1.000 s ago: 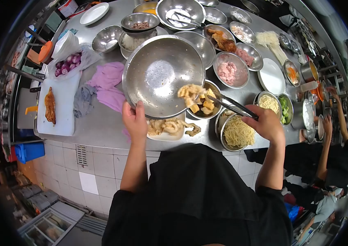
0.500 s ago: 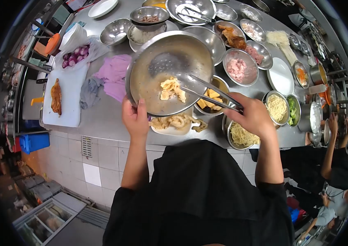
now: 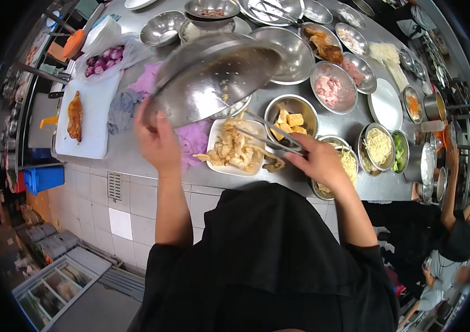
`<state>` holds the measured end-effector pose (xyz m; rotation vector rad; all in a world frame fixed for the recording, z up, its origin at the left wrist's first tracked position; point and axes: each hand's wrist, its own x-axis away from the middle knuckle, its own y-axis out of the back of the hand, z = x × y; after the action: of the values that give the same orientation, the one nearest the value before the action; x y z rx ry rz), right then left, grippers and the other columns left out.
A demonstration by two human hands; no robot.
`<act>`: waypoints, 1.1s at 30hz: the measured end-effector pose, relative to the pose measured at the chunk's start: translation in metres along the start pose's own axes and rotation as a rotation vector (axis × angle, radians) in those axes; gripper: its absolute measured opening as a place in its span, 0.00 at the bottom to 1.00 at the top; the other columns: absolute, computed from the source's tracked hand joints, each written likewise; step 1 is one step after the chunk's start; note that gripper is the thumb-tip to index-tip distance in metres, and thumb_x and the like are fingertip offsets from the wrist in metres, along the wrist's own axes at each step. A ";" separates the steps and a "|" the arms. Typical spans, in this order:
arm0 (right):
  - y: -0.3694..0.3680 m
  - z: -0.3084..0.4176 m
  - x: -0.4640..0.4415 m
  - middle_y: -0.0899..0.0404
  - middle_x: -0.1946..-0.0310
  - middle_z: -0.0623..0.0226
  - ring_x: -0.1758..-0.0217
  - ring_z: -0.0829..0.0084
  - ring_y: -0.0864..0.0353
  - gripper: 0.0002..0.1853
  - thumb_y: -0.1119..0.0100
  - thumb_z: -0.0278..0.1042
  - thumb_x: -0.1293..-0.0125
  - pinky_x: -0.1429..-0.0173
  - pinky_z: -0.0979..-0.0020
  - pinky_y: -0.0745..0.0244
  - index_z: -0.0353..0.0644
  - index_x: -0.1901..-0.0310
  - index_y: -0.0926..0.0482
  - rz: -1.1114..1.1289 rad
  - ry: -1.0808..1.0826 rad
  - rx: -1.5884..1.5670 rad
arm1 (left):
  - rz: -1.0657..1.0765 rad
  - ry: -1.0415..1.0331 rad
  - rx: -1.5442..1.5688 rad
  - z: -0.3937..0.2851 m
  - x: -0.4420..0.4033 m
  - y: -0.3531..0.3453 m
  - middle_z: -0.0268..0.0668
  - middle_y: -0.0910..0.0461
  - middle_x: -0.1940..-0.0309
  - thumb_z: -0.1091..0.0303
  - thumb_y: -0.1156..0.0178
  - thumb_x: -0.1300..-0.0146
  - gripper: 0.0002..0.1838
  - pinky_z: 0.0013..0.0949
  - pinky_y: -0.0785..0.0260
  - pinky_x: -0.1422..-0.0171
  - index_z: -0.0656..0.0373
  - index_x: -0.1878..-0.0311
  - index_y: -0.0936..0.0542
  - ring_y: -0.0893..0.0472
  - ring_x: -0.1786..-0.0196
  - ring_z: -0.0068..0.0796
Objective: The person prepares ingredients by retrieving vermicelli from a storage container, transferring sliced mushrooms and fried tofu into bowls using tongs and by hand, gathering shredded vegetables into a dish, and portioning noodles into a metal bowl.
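Observation:
My left hand (image 3: 157, 138) grips the rim of a large metal mixing bowl (image 3: 213, 83), which is tilted and blurred by motion. Only small bits cling to its inside. Metal tongs (image 3: 273, 135) are in my right hand (image 3: 320, 163), their tips over a white square dish (image 3: 211, 160). Pale battered fried pieces (image 3: 237, 146) are heaped in that dish, one long piece sticking out over its right side. Just above my right hand stands a metal bowl (image 3: 312, 105) of yellow chunks (image 3: 291, 119).
Bowls of noodles (image 3: 378, 146), raw meat (image 3: 329, 91) and greens (image 3: 398, 152) stand to the right, with a white oval plate (image 3: 387, 108). A roasted piece of poultry (image 3: 75, 119) lies on a white cutting board (image 3: 94, 127) at left, near bagged red onions (image 3: 102, 62). Co-workers stand at far right.
The bowl has tipped and moved left with my left hand, and the pieces that lay in it are out of it. The tongs have lowered to the white dish, now uncovered.

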<state>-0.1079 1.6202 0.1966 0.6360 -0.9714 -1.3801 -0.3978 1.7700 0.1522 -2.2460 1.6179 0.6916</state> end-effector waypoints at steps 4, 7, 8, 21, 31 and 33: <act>0.048 -0.021 0.045 0.16 0.70 0.55 0.68 0.55 0.16 0.24 0.30 0.47 0.45 0.62 0.59 0.23 0.44 0.48 0.18 0.097 -0.025 0.176 | -0.053 0.084 -0.023 0.005 -0.012 0.012 0.29 0.25 0.67 0.71 0.40 0.32 0.06 0.23 0.34 0.57 0.64 0.59 0.25 0.28 0.64 0.17; 0.048 -0.018 0.055 0.16 0.72 0.57 0.66 0.56 0.15 0.22 0.31 0.46 0.45 0.61 0.58 0.22 0.45 0.51 0.18 0.155 0.003 0.300 | -0.021 0.134 0.002 -0.007 -0.024 -0.002 0.30 0.24 0.65 0.71 0.40 0.34 0.06 0.23 0.36 0.53 0.64 0.60 0.25 0.29 0.62 0.19; 0.041 -0.017 0.053 0.16 0.73 0.58 0.65 0.57 0.15 0.20 0.32 0.46 0.44 0.60 0.59 0.22 0.45 0.52 0.18 0.157 0.057 0.374 | 0.002 0.162 -0.018 -0.011 -0.029 -0.011 0.30 0.24 0.66 0.72 0.40 0.35 0.06 0.23 0.36 0.54 0.63 0.60 0.24 0.28 0.62 0.18; 0.079 -0.019 0.074 0.17 0.73 0.57 0.67 0.54 0.17 0.17 0.34 0.46 0.42 0.62 0.57 0.25 0.53 0.52 0.17 0.162 -0.007 0.178 | 0.583 0.418 -0.019 0.045 -0.084 -0.204 0.48 0.18 0.68 0.68 0.40 0.42 0.15 0.36 0.20 0.73 0.72 0.58 0.23 0.15 0.71 0.36; 0.027 -0.011 0.031 0.16 0.71 0.56 0.65 0.56 0.16 0.21 0.33 0.46 0.41 0.58 0.58 0.23 0.45 0.49 0.18 0.012 0.146 0.032 | 0.719 0.324 -0.226 0.032 -0.067 -0.154 0.40 0.17 0.64 0.56 0.34 0.36 0.22 0.26 0.25 0.66 0.67 0.51 0.22 0.16 0.68 0.26; -0.003 -0.009 0.025 0.16 0.69 0.56 0.64 0.56 0.16 0.21 0.33 0.46 0.41 0.56 0.58 0.22 0.45 0.49 0.18 -0.057 0.168 -0.002 | 0.628 0.323 -0.004 0.019 -0.050 -0.109 0.36 0.17 0.65 0.58 0.39 0.31 0.17 0.22 0.31 0.67 0.65 0.53 0.21 0.21 0.71 0.19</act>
<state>-0.1036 1.5943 0.1949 0.7698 -0.8232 -1.3540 -0.3120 1.8557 0.1585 -1.9098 2.5244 0.4712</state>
